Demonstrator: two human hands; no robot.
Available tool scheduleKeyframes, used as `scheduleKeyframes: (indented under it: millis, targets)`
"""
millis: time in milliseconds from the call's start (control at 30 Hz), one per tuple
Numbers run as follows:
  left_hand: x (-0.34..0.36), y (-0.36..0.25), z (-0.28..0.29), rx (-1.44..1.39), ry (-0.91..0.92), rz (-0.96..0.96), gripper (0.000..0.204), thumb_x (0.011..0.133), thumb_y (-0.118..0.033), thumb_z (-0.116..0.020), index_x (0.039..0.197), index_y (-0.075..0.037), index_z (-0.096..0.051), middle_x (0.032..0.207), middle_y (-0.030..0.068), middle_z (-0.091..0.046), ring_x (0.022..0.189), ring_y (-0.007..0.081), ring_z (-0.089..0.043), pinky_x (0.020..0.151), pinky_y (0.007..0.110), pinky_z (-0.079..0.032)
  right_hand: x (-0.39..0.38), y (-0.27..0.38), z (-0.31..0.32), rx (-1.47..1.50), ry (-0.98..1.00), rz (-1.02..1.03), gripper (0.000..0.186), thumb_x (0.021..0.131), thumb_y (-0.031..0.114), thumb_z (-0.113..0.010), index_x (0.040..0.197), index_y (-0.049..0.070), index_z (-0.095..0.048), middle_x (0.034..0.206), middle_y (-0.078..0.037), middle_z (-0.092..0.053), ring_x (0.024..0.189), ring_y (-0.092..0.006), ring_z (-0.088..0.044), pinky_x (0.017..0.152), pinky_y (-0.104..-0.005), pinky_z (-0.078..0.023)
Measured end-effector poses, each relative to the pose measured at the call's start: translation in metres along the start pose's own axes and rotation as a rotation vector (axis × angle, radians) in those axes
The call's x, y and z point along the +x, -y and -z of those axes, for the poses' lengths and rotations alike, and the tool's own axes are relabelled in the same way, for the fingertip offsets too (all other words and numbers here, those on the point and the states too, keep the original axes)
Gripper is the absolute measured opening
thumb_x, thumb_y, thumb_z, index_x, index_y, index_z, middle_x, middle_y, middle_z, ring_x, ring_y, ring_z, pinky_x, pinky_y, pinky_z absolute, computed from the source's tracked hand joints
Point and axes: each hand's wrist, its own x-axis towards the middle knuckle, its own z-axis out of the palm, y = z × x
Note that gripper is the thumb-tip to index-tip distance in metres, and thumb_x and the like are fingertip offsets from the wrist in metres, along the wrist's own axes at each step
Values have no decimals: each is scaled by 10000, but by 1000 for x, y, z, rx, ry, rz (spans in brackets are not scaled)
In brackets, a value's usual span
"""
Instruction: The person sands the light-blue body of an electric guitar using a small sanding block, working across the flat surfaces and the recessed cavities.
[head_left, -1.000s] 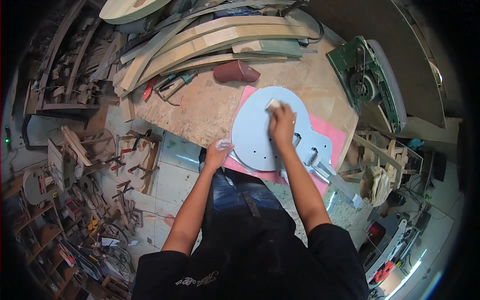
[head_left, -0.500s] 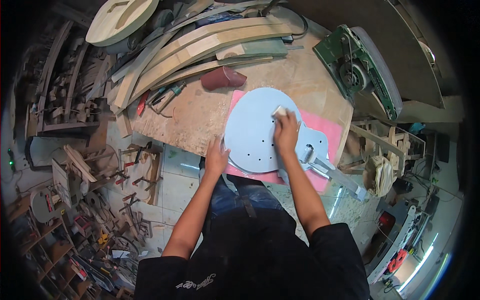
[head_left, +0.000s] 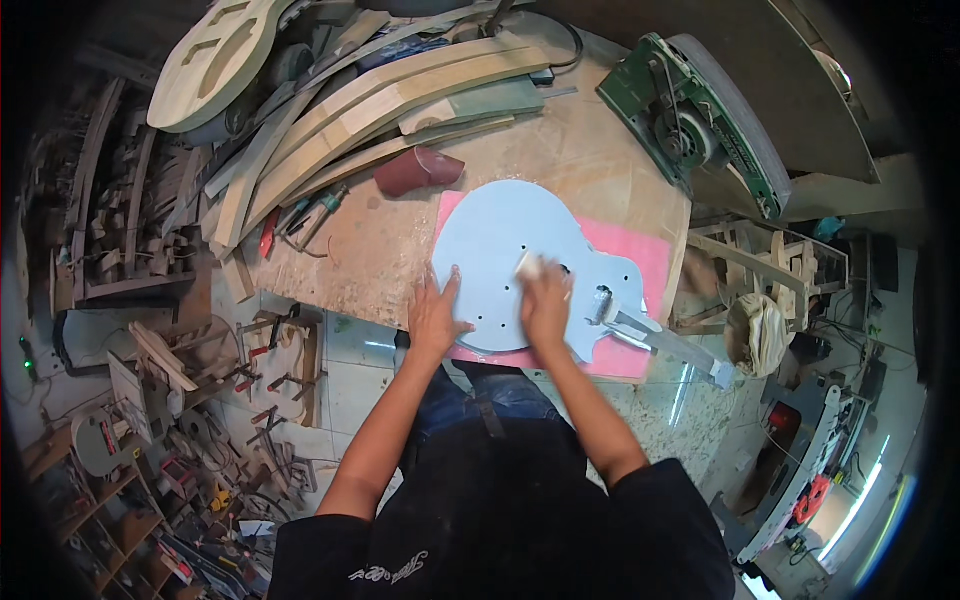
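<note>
A light blue, single-cutaway electric guitar body (head_left: 502, 215) with several small dark holes lies flat on a pink sheet (head_left: 645, 250) on the workbench. Its greyish neck (head_left: 672, 352) points to the right, past the bench edge. My left hand (head_left: 436, 314) rests on the body's near left side, fingers spread and holding nothing. In the middle of the blue face, my right hand (head_left: 546, 308) presses a small whitish pad (head_left: 528, 265) against the surface. Motion blurs the right hand's fingers slightly, and they cover part of the pad.
Beyond the guitar, a curled dark red abrasive sheet (head_left: 418, 171) lies beside long curved wooden strips (head_left: 400, 92). A green belt sander (head_left: 690, 125) stands at the far right. Hand tools (head_left: 312, 218) lie at the left, and an unpainted guitar body (head_left: 213, 65) sits at the far left.
My right hand has swept the pad across the blue face toward me. My left hand has shifted further onto the body, its fingers wider apart. The whole view has shifted slightly.
</note>
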Motion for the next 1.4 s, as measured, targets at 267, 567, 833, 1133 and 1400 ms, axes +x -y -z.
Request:
scheduleKeyframes:
  millis: [267,567,833,1133,1400]
  targets:
    - [2,-6,1,69,-14,-102,1185,599,-281,-987,1596,-54,-389,1713,225,-252,1553,415,-303,1228,529,-335,43,-26,20,63,22,-3,335,927,97,-665,1260,133,-682,1399,-183,-612,1345,-416,-539,1186,-693,-293]
    - [9,-9,3,42,30,-72,1211,605,-275,-987,1606,-36,-350,1705,252,-247,1555,387,-322,1244,524,-323,-67,15,19,186,209,128,308,877,123,-715,1178,179,-750,1438,-186,-606,1360,-450,-540,1189,-702,-275]
    - [10,-6,2,78,32,-79,1230,612,-280,-988,1620,-41,-325,1708,241,-247,1563,383,-308,1242,529,-328,-36,20,18,145,15,-40,282,853,77,-717,1117,165,-760,1398,-175,-628,1342,-421,-553,1193,-672,-288]
    - [6,-11,2,73,36,-76,1216,610,-284,-987,1616,-59,-342,1717,206,-257,1569,344,-313,1251,520,-313,-36,26,18,195,44,69,251,798,86,-774,1044,133,-763,1357,-165,-639,1280,-397,-569,1116,-599,-377]
    - [8,-8,7,45,61,-59,1213,611,-287,-990,1617,-71,-347,1716,201,-262,1577,333,-296,1248,523,-322,-75,17,21,222,52,120,308,794,105,-777,1086,203,-781,1363,-115,-649,1247,-370,-577,1081,-540,-398]
